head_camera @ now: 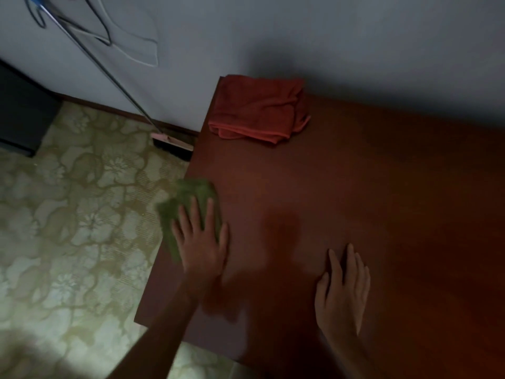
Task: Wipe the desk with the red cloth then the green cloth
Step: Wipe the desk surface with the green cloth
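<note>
The dark reddish-brown desk (pixel 355 192) fills the right half of the view. A red cloth (pixel 257 108) lies folded at its far left corner, against the wall. My left hand (pixel 202 242) presses flat on a green cloth (pixel 188 198) at the desk's left edge; the cloth is blurred and hangs partly over that edge. My right hand (pixel 343 288) rests flat on the desk near the front, fingers spread, holding nothing.
A broom (pixel 172 144) with a long metal handle leans against the white wall left of the desk. Patterned green flooring (pixel 68 214) lies below. A dark cabinet (pixel 21 113) stands at far left. Cables hang on the wall at top left.
</note>
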`<state>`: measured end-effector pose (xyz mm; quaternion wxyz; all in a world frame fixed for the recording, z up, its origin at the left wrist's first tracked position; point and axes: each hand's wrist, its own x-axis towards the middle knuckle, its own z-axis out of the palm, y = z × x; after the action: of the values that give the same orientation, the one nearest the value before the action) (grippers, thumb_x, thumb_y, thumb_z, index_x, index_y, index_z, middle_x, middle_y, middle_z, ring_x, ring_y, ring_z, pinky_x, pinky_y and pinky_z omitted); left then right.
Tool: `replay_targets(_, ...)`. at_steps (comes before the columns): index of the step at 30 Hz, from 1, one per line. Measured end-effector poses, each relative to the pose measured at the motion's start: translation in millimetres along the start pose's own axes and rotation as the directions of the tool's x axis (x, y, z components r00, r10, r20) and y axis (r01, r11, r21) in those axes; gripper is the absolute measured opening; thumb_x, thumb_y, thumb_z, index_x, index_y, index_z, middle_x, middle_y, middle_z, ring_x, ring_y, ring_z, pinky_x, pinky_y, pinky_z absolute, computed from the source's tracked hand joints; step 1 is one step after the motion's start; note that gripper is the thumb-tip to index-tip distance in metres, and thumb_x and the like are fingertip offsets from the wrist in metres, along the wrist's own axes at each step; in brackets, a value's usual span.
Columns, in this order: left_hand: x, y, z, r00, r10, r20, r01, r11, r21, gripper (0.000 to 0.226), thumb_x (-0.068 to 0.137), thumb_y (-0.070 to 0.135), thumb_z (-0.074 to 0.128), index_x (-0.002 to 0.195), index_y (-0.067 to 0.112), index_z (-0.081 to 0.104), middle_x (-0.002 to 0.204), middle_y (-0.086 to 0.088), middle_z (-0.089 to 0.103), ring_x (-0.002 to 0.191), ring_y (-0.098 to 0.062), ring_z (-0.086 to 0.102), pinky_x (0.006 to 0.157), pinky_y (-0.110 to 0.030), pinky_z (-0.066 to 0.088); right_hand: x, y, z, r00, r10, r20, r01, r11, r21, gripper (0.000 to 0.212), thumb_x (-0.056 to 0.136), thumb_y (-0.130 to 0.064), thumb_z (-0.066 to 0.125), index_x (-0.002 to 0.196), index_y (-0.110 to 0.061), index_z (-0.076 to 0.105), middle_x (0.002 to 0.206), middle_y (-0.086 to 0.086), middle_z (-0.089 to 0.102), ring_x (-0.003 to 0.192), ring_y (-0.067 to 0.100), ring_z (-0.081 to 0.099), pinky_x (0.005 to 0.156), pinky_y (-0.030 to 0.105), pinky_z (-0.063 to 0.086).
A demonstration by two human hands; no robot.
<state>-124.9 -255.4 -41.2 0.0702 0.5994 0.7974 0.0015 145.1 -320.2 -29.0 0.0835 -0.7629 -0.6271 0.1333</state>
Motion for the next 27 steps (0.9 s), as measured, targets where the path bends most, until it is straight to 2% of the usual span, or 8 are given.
replay_targets(4, -53, 46, 6, 0.95, 0.299, 0.084, -0.299, 0.954, -0.018, 0.064, 0.092, 0.052, 0.042, 0.152, 0.029, 0.034, 0.161, -0.01, 0.022, 0.148, -0.04, 0.016, 0.115, -0.061, 0.018, 1, 0, -2, 0.999, 0.015, 0.028, -0.015, 1.0, -0.012, 0.05, 0.094, -0.028, 0.032, 0.137, -0.012, 0.051, 0.153, 0.018, 0.033, 0.139, 0.037, 0.031, 0.117, 0.048, 0.016)
replay_targets(8, 6, 38, 2, 0.848, 0.528, 0.047, -0.527, 0.849, -0.041, 0.061, 0.093, 0.05, 0.048, 0.15, 0.035, 0.034, 0.161, -0.003, 0.026, 0.149, -0.035, 0.016, 0.114, -0.06, 0.022, 2, -1, -1, 0.999, 0.02, 0.042, -0.019, 0.999, -0.031, 0.051, 0.093, -0.028, 0.031, 0.137, -0.012, 0.051, 0.153, 0.017, 0.033, 0.139, 0.036, 0.031, 0.116, 0.048, 0.018)
replay_targets(10, 53, 18, -4, 0.699, 0.71, 0.088, -0.713, 0.701, 0.008, 0.06, 0.095, 0.05, 0.047, 0.151, 0.036, 0.032, 0.161, -0.003, 0.024, 0.149, -0.034, 0.015, 0.115, -0.058, 0.021, 2, 1, 0, 0.999, 0.019, 0.037, -0.017, 0.999, -0.046, 0.051, 0.094, -0.029, 0.029, 0.138, -0.013, 0.05, 0.153, 0.017, 0.033, 0.14, 0.035, 0.031, 0.117, 0.047, 0.017)
replay_targets(14, 149, -27, -33, 0.265, 0.931, 0.253, -0.964, 0.256, 0.068, 0.061, 0.094, 0.05, 0.046, 0.152, 0.037, 0.031, 0.162, -0.001, 0.021, 0.15, -0.031, 0.015, 0.118, -0.057, 0.013, 1, -2, 3, 0.999, 0.047, 0.002, -0.047, 0.998, -0.04, 0.054, 0.1, -0.034, 0.018, 0.137, -0.016, 0.052, 0.152, 0.014, 0.036, 0.138, 0.034, 0.034, 0.118, 0.044, 0.017)
replay_targets(16, 185, -34, -53, 0.202, 0.923, 0.328, -0.979, 0.2, 0.039, 0.065, 0.084, 0.044, 0.05, 0.148, 0.039, 0.038, 0.161, 0.003, 0.025, 0.15, -0.029, 0.016, 0.119, -0.057, 0.009, 1, -2, 5, 0.998, 0.047, -0.04, -0.049, 0.998, -0.036, 0.056, 0.101, -0.036, 0.017, 0.136, -0.014, 0.054, 0.151, 0.015, 0.037, 0.136, 0.035, 0.036, 0.118, 0.044, 0.018)
replay_targets(20, 186, -21, -79, 0.298, 0.947, 0.123, -0.948, 0.309, -0.083, 0.05, 0.083, 0.039, 0.055, 0.131, 0.026, 0.061, 0.14, 0.0, 0.055, 0.137, -0.028, 0.041, 0.116, -0.054, 0.021, 6, -10, 7, 0.991, 0.076, -0.106, -0.081, 0.996, -0.041, 0.049, 0.095, -0.03, 0.033, 0.133, -0.009, 0.057, 0.145, 0.02, 0.04, 0.13, 0.042, 0.04, 0.113, 0.055, 0.025)
replay_targets(24, 150, 1, -55, 0.841, 0.532, -0.096, -0.541, 0.826, -0.16, 0.043, 0.094, 0.037, 0.047, 0.133, 0.026, 0.058, 0.142, -0.013, 0.05, 0.136, -0.041, 0.035, 0.111, -0.06, 0.027, 34, -52, 4, 0.997, 0.062, -0.045, -0.058, 0.995, 0.085, 0.052, 0.091, -0.028, 0.039, 0.139, -0.011, 0.049, 0.145, 0.017, 0.04, 0.129, 0.039, 0.04, 0.107, 0.059, 0.031)
replay_targets(27, 122, 17, -26, 0.918, 0.396, 0.018, -0.393, 0.916, -0.074, 0.05, 0.094, 0.046, 0.047, 0.144, 0.039, 0.044, 0.156, -0.011, 0.034, 0.144, -0.047, 0.019, 0.114, -0.064, 0.016, 56, -89, 1, 1.0, 0.025, -0.009, -0.023, 0.981, 0.192, 0.053, 0.09, -0.025, 0.042, 0.141, -0.014, 0.047, 0.146, 0.012, 0.04, 0.131, 0.034, 0.039, 0.108, 0.053, 0.032)
